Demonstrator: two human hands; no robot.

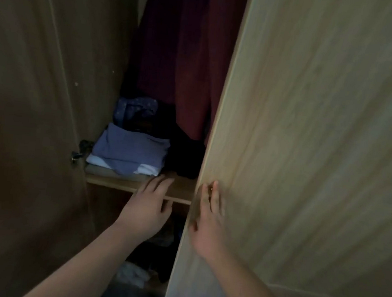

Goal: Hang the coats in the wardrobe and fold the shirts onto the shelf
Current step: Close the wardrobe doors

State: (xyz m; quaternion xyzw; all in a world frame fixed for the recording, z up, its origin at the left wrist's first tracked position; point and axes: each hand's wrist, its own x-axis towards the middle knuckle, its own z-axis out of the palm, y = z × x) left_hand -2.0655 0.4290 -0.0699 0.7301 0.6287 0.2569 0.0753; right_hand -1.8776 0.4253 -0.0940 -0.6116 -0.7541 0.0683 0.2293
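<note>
Head view: wardrobe half open, dim
Left hand [148, 209]: fingers straight, holding nothing, tips at the shelf [182, 187] edge
Right hand [207, 227]: flat on the door [308, 158] edge, fingers spread
Shirts [129, 153]: folded stack just beyond the left fingertips
Coat [197, 65]: hanging above both hands
Risk: door swinging shut could pinch left fingers

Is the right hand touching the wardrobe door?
Touching. The head view shows the right hand laid against the edge of the right wardrobe door, fingers straight, no gap visible.
</note>
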